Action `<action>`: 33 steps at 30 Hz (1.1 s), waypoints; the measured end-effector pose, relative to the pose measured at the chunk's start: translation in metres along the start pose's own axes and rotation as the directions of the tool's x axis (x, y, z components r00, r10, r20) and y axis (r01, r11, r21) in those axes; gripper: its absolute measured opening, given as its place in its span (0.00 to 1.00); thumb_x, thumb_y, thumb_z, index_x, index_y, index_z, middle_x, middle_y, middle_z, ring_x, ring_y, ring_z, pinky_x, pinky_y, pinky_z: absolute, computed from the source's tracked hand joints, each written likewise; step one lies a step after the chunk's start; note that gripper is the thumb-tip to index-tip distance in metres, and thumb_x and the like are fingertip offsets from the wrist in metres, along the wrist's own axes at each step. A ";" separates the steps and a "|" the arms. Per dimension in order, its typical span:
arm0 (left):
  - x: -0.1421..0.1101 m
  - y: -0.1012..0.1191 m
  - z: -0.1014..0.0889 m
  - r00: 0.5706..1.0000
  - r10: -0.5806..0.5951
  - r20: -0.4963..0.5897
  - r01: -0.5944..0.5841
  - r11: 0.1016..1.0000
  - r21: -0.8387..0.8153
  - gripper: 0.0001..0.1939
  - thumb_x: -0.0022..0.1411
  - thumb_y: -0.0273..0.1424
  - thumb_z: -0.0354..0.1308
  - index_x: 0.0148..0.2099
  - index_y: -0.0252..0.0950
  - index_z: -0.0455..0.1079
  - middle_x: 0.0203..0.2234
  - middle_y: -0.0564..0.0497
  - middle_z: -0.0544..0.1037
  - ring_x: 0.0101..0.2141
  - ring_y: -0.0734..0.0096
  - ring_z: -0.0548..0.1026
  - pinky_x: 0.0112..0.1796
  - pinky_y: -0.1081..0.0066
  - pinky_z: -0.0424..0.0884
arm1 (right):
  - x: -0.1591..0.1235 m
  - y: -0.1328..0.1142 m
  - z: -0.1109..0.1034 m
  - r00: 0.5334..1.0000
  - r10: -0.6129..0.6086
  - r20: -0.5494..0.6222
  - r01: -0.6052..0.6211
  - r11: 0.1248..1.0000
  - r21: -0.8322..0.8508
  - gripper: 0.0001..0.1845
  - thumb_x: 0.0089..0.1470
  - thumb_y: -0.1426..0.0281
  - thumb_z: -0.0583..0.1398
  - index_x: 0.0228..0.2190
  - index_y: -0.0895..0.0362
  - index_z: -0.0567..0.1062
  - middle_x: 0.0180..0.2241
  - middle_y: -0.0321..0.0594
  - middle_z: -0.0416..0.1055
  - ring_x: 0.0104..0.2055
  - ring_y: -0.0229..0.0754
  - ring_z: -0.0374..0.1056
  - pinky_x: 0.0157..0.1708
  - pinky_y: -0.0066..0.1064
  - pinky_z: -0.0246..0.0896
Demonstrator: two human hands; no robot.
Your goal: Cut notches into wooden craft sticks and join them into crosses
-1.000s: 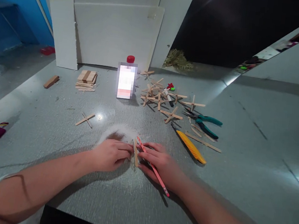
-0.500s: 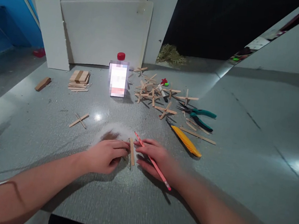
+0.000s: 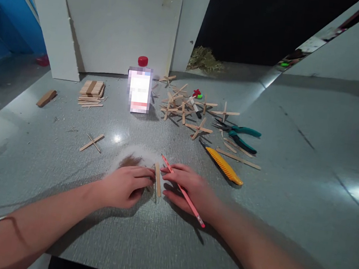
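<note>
A flat wooden craft stick (image 3: 157,181) lies near-upright in the view between my two hands. My left hand (image 3: 128,185) is bent with its fingers together, the fingertips at the stick's left edge; whatever lies under them is mostly hidden. On the other side, my right hand (image 3: 186,186) has a pink pencil (image 3: 193,207) laid across it, gripped at the fingers with the point towards the far side. Its fingertips are close to the stick's right edge. Pale dust (image 3: 141,152) is spread on the table just beyond my left hand.
Crossed craft sticks (image 3: 199,129) crowd the back middle beside pliers (image 3: 242,133) and a yellow utility knife (image 3: 224,165). A red-capped bottle (image 3: 139,89) stands left of them, near a stick stack (image 3: 92,89) and wooden block (image 3: 46,98). One stick cross (image 3: 91,142) lies left.
The view has shifted slightly, so the background objects sit a little higher and the left-side ones farther left. Both hands, the pencil and the stick keep nearly the same arrangement.
</note>
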State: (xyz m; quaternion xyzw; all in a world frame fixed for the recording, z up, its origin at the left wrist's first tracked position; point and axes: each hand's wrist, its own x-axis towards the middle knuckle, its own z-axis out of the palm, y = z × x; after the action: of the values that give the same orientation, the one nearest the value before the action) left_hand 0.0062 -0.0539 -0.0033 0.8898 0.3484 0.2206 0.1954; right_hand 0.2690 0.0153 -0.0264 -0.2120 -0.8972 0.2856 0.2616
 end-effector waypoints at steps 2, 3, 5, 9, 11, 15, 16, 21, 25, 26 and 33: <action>0.000 0.000 0.000 1.000 0.005 -0.003 -0.005 1.000 0.004 0.19 0.60 0.19 0.53 0.51 0.35 0.74 0.54 0.42 0.80 0.58 0.59 0.78 0.57 0.61 0.77 | 0.004 -0.006 -0.006 1.000 0.020 -0.008 -0.020 1.000 -0.008 0.13 0.57 0.70 0.68 0.45 0.52 0.78 0.51 0.45 0.81 0.57 0.54 0.73 0.59 0.54 0.69; 0.000 0.000 0.000 1.000 0.005 -0.007 -0.005 1.000 0.005 0.18 0.61 0.19 0.52 0.51 0.35 0.74 0.54 0.41 0.80 0.57 0.59 0.78 0.57 0.60 0.77 | 0.007 -0.010 -0.010 0.999 0.040 -0.017 -0.041 0.999 -0.010 0.12 0.57 0.71 0.68 0.44 0.52 0.77 0.51 0.45 0.80 0.57 0.53 0.73 0.58 0.53 0.70; 0.000 0.000 0.000 1.000 0.003 -0.013 -0.003 1.000 0.006 0.18 0.62 0.19 0.52 0.52 0.35 0.74 0.54 0.41 0.80 0.57 0.59 0.78 0.56 0.60 0.78 | 0.014 -0.018 -0.017 0.994 0.100 -0.035 -0.101 0.995 -0.005 0.14 0.57 0.72 0.68 0.45 0.52 0.76 0.53 0.46 0.79 0.57 0.51 0.74 0.55 0.47 0.73; 0.001 0.001 -0.001 1.000 -0.004 -0.013 0.004 1.000 0.006 0.21 0.61 0.19 0.53 0.55 0.35 0.72 0.55 0.42 0.79 0.57 0.59 0.78 0.56 0.60 0.78 | 0.028 -0.019 -0.020 0.998 0.058 -0.008 -0.058 0.998 0.006 0.14 0.56 0.71 0.70 0.44 0.52 0.76 0.50 0.45 0.80 0.54 0.50 0.76 0.53 0.45 0.73; 0.001 0.002 -0.001 1.000 -0.004 -0.010 0.004 1.000 0.007 0.21 0.60 0.18 0.52 0.54 0.35 0.72 0.54 0.42 0.79 0.58 0.59 0.78 0.57 0.60 0.77 | 0.030 -0.010 -0.015 1.000 0.001 -0.002 -0.001 1.000 0.007 0.11 0.57 0.70 0.69 0.43 0.53 0.77 0.49 0.45 0.80 0.54 0.51 0.75 0.54 0.46 0.72; 0.001 0.002 0.000 1.000 -0.009 -0.008 0.009 1.000 0.001 0.15 0.65 0.19 0.52 0.50 0.35 0.73 0.52 0.43 0.80 0.58 0.61 0.77 0.58 0.63 0.76 | 0.024 0.009 -0.006 0.997 -0.080 0.022 0.079 0.996 0.028 0.13 0.58 0.66 0.70 0.43 0.53 0.77 0.50 0.46 0.81 0.55 0.51 0.74 0.56 0.49 0.70; 0.001 0.001 0.000 1.000 -0.012 -0.010 0.012 1.000 -0.002 0.14 0.65 0.19 0.52 0.49 0.35 0.73 0.51 0.43 0.80 0.58 0.62 0.77 0.58 0.64 0.76 | 0.023 0.012 -0.005 0.995 -0.097 0.034 0.096 0.995 0.027 0.16 0.57 0.63 0.71 0.44 0.54 0.77 0.50 0.47 0.81 0.56 0.53 0.73 0.57 0.50 0.69; 0.001 0.001 0.000 0.999 -0.016 -0.037 0.015 1.000 -0.006 0.15 0.60 0.19 0.53 0.47 0.35 0.73 0.49 0.45 0.81 0.56 0.61 0.79 0.56 0.63 0.76 | 0.022 0.014 -0.003 0.983 -0.149 0.112 0.155 0.986 -0.052 0.25 0.56 0.52 0.70 0.47 0.55 0.76 0.54 0.51 0.79 0.59 0.57 0.71 0.57 0.53 0.67; 0.002 0.002 -0.003 0.993 0.003 -0.120 -0.002 1.000 0.010 0.19 0.58 0.19 0.54 0.50 0.37 0.73 0.49 0.45 0.82 0.51 0.60 0.81 0.52 0.60 0.78 | 0.024 0.013 -0.002 0.981 -0.132 0.139 0.144 0.987 -0.073 0.23 0.58 0.52 0.69 0.47 0.54 0.77 0.56 0.49 0.78 0.60 0.57 0.70 0.57 0.53 0.66; 0.002 0.002 -0.004 0.987 0.004 -0.163 -0.002 1.000 0.011 0.19 0.60 0.20 0.54 0.52 0.37 0.73 0.49 0.45 0.82 0.50 0.61 0.81 0.51 0.60 0.79 | 0.024 0.013 -0.002 0.981 -0.129 0.142 0.140 0.988 -0.069 0.23 0.58 0.51 0.69 0.47 0.54 0.77 0.56 0.49 0.78 0.59 0.57 0.71 0.57 0.53 0.66; -0.003 0.008 -0.013 0.855 0.010 -0.519 -0.009 1.000 0.005 0.16 0.68 0.23 0.56 0.56 0.42 0.70 0.46 0.48 0.80 0.43 0.71 0.81 0.43 0.70 0.80 | 0.022 0.015 -0.002 0.985 -0.097 0.140 0.104 0.994 -0.039 0.19 0.56 0.56 0.71 0.45 0.51 0.78 0.55 0.47 0.79 0.60 0.58 0.71 0.59 0.54 0.65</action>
State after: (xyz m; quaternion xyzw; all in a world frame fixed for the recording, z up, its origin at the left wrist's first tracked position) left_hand 0.0015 -0.0591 0.0101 0.7995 0.3840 0.4526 0.0922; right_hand 0.2567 0.0384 -0.0266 -0.1522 -0.9291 0.2653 0.2079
